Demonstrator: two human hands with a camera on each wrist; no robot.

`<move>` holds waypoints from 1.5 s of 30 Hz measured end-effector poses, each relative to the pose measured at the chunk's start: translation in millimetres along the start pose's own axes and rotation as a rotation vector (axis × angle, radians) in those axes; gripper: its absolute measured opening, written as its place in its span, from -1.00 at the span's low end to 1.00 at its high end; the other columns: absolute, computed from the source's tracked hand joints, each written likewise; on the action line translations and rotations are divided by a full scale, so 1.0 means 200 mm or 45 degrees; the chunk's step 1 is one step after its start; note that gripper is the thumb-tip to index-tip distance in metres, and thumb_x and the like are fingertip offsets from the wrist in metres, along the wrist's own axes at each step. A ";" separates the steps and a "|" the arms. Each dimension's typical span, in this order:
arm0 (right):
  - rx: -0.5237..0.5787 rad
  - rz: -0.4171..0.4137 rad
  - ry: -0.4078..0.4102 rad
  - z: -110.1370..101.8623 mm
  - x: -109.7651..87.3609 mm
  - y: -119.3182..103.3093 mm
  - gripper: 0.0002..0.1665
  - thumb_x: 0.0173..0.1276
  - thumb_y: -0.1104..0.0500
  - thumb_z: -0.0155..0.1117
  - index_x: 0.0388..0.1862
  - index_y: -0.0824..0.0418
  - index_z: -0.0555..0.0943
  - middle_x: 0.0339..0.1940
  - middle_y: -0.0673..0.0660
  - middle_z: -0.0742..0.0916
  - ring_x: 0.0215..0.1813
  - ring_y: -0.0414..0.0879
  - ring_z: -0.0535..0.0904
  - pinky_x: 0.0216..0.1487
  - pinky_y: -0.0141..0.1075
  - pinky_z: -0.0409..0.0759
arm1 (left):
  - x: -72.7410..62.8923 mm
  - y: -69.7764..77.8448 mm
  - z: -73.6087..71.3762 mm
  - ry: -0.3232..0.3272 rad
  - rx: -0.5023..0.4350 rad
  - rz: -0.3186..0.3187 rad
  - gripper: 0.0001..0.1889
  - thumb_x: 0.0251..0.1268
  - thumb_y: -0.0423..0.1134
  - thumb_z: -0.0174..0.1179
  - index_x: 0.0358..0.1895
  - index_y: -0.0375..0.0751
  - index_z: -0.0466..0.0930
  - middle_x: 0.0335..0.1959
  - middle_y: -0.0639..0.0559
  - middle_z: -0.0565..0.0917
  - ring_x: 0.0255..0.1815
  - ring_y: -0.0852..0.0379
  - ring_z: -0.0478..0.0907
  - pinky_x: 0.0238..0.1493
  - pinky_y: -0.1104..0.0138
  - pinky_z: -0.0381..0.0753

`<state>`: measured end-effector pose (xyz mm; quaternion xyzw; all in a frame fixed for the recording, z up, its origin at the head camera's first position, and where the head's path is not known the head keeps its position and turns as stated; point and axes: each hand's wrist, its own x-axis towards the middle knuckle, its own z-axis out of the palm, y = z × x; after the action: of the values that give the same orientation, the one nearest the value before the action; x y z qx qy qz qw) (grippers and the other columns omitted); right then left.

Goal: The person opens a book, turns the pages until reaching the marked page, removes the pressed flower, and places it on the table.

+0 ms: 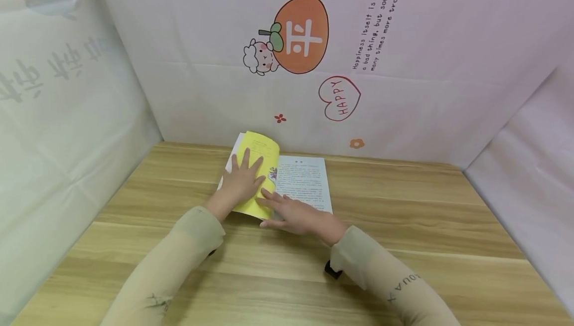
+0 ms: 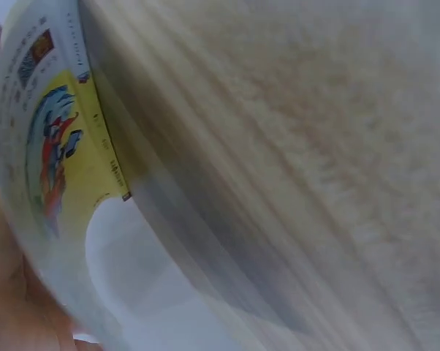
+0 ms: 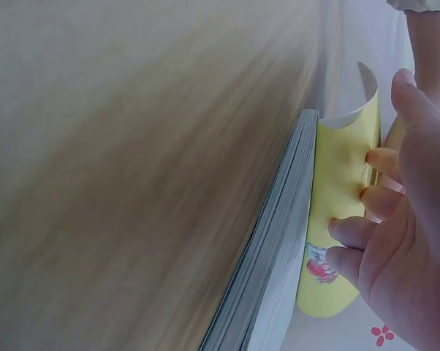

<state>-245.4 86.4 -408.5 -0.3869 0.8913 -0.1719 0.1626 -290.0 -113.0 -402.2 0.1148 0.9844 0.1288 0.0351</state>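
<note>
A paperback book [image 1: 302, 179] lies open near the back of the table, with a printed white page on its right. Over its left side a yellow leaf [image 1: 262, 149] with a small picture bends in a curve. My left hand [image 1: 239, 181] rests on this leaf, fingers spread. From the right, my right hand [image 1: 298, 215] reaches across the printed page. In the right wrist view its fingertips [image 3: 342, 232] touch the yellow leaf beside the thick page block [image 3: 278, 241]. The left wrist view shows the colourful outer cover [image 2: 55, 157] bowed up from the table.
The wood-grain table [image 1: 403, 226] extends in front of the book and to both sides. A printed cloth wall [image 1: 202, 91] rises right behind the book, and pale cloth sides [image 1: 67, 131] stand at left and right.
</note>
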 end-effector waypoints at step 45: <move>-0.002 0.249 -0.149 -0.19 -0.32 0.39 0.09 0.25 -0.06 0.58 0.61 0.28 0.27 0.67 0.30 0.14 0.67 0.19 -0.05 0.58 0.07 0.07 | 0.08 -0.02 0.11 -0.238 0.013 0.219 -0.31 0.68 0.19 -0.25 0.70 0.08 -0.11 0.70 -0.13 -0.29 0.65 -0.35 -0.35 0.42 -0.41 0.03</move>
<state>-269.0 190.9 -397.6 -0.3076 0.9138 -0.1317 0.2301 -304.9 -108.4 -425.5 0.2104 0.9640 0.1152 0.1150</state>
